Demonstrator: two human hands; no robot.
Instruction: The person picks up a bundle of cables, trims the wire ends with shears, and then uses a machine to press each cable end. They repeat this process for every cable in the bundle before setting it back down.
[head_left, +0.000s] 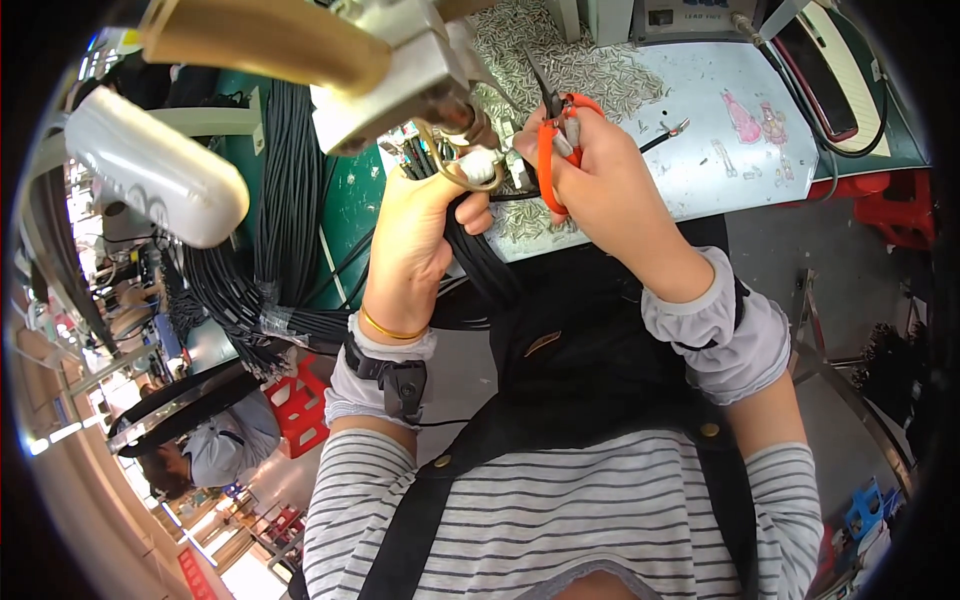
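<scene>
My left hand [415, 225] is closed round a bundle of black cables [478, 262], whose ends with small connectors rise above the thumb. A metal ring and part of a fixture partly cover its fingertips. In my right hand [610, 185] is a pair of pliers [546, 165] with orange handles, its dark jaws pointing up and away from me. The right fingertips come close to the cable ends beside the left thumb; whether they touch is hidden. Many small silvery metal pieces [600, 85] lie heaped on the bench beyond both hands.
A metal fixture [375, 115] with a gold cylinder and a pale rounded tube [160, 165] hangs over the left side. Long black cable bundles [285, 190] lie on the green bench mat. A grey box [695, 22] stands at the back. Red stools flank the bench; another person sits at left.
</scene>
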